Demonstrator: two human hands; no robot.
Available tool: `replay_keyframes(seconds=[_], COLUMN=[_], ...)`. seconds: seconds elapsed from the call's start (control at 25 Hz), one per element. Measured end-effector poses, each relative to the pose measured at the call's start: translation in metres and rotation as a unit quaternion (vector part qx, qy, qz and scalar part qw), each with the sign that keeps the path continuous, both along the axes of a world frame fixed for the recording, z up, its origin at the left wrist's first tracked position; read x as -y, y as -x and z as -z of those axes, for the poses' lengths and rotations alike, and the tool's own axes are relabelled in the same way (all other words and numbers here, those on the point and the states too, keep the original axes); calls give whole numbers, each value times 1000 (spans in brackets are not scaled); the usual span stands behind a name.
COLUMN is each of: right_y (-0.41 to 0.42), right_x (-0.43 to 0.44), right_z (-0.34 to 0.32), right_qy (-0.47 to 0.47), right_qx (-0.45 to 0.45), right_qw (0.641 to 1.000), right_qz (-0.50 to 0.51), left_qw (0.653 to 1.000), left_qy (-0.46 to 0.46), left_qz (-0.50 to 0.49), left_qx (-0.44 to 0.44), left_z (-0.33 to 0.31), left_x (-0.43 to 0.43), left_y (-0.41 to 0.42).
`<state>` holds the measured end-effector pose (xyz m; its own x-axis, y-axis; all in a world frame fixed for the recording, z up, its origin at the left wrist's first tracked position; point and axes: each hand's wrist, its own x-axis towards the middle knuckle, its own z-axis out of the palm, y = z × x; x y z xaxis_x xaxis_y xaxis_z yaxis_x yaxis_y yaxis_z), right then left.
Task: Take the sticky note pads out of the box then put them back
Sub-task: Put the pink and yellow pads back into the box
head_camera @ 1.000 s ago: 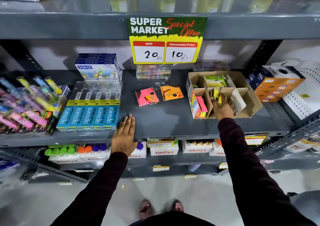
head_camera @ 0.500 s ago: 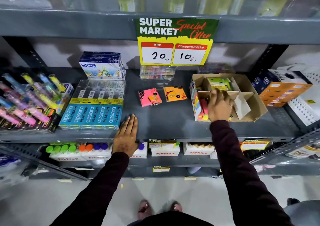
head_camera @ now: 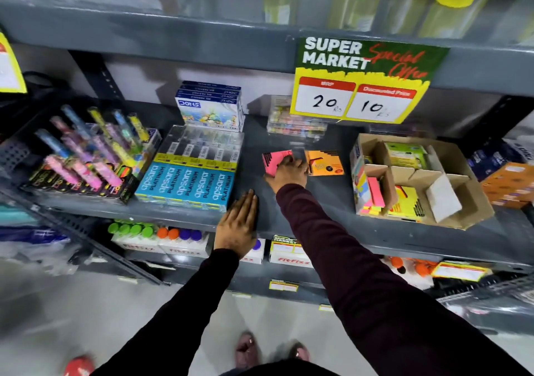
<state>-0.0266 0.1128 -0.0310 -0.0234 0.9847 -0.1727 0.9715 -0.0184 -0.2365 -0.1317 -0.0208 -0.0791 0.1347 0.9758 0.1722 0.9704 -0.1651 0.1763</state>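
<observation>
A divided cardboard box (head_camera: pixel 468 202) sits on the right of the grey shelf (head_camera: pixel 332 202). Inside it are a yellow pad (head_camera: pixel 407 202), a green pad (head_camera: pixel 406 154) and pink strips (head_camera: pixel 375 192). A pink sticky note pad (head_camera: pixel 273 160) lies on the shelf to the left of the box, with an orange pad (head_camera: pixel 326 163) beside it. My right hand (head_camera: pixel 289 170) rests on the pink pad, fingers curled over its near edge. My left hand (head_camera: pixel 238 225) lies flat on the shelf's front edge, holding nothing.
Blue pencil packs (head_camera: pixel 187 185) and a rack of coloured pens (head_camera: pixel 86 156) fill the shelf's left side. A stack of blue boxes (head_camera: pixel 211 107) and a clear case (head_camera: pixel 294 121) stand at the back. A price sign (head_camera: pixel 361 81) hangs above. Orange cartons (head_camera: pixel 508 185) sit far right.
My right hand has left the cardboard box and moved left across the shelf onto the pink pad. The view has swung to the left. My left hand stays on the shelf edge.
</observation>
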Motion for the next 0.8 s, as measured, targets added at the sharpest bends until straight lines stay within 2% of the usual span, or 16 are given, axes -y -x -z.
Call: replay_keyframes(seconds=[0.2,0.36,0.56,0.68,0.8], right_y=[-24,-62,-149,-208,-244], right_x=[8,34,66,81,81], right_z=[-11,-33,-65,-62,-45], right_qy=[-30,-144,-249,-256,-218], right_qx=[6,-25,-85,-96,-106], right_qw=[999,989,957,934,922], right_qz=[-10,15,120,229,301], left_qw=[1000,1000,1000,999,998], left_qy=[-16,-26,-15,-4,-2], left_qz=[5,9,2,0,0], left_qx=[-6,-15,-24,-53,-57], left_z=[-1,-1,-1,1,3], left_x=[-3,-3,-4,-5,-6], left_y=[-4,-4,-5,-6,-5])
